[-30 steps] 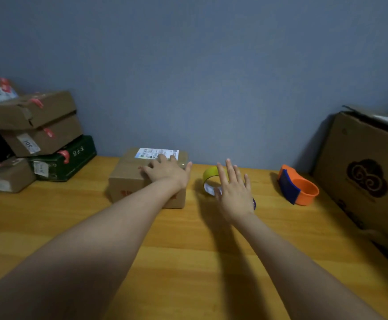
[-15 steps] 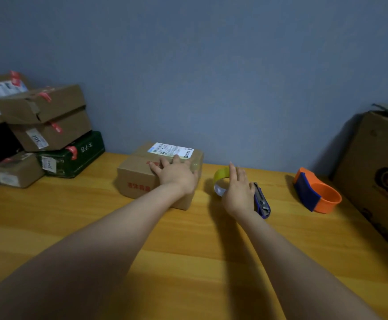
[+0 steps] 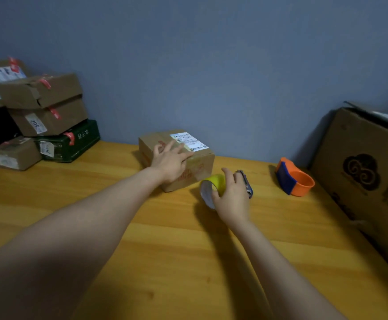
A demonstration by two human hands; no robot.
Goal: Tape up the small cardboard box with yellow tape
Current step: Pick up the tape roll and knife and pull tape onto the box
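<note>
A small cardboard box (image 3: 200, 161) with a white shipping label sits on the wooden table near the wall, turned at an angle. My left hand (image 3: 171, 161) lies on its top and near side with the fingers spread over it. Just right of the box, my right hand (image 3: 232, 196) grips a roll of yellow tape (image 3: 213, 184), tilted so its pale inner core faces left. A blue and silver utility knife (image 3: 246, 183) lies on the table, partly hidden behind my right hand.
An orange and blue tape dispenser (image 3: 295, 177) lies to the right. A large open cardboard box (image 3: 368, 172) stands at the right edge. Several parcels (image 3: 40, 118) are stacked at the back left against the grey wall.
My right hand went from hovering over the yellow tape to closing on it and tilting it up. My left hand has turned the small box, so a corner now faces me.
</note>
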